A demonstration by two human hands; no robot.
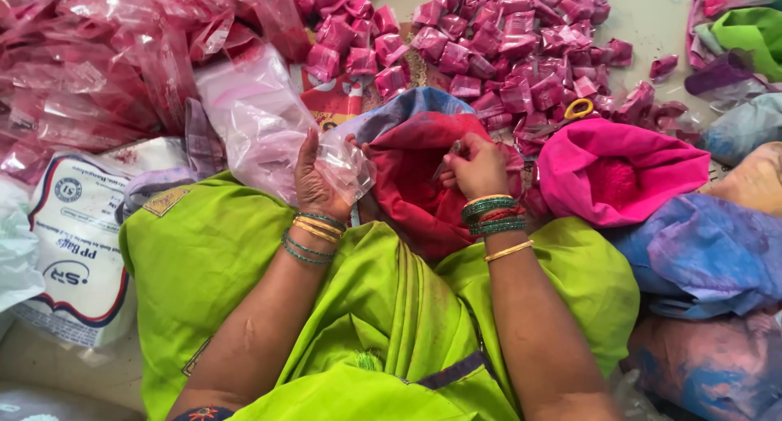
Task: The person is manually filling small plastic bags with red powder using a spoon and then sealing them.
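- The red sack [415, 185] sits in the lap between the two hands, its mouth rolled open and facing up and slightly away. It looks soft and slumping, filled with loose powder, so I judge it heavy for its size and best steadied by the rolled rim, not lifted by the cloth.
- The clear bag [342, 164] lies just left of the sack's mouth, touching it. It is thin, crinkly film: light, limp, slippery, likely to tear if pulled hard. Its long axis runs from the palm up and away; the opening seems to turn right toward the sack, though folds hide the lip.
- The left hand [314, 185] grips the bag, fingers curled round its gathered film.
- The right hand [472, 170] is bunched over the powder, fingertips pinching something small and metallic; I cannot tell what.
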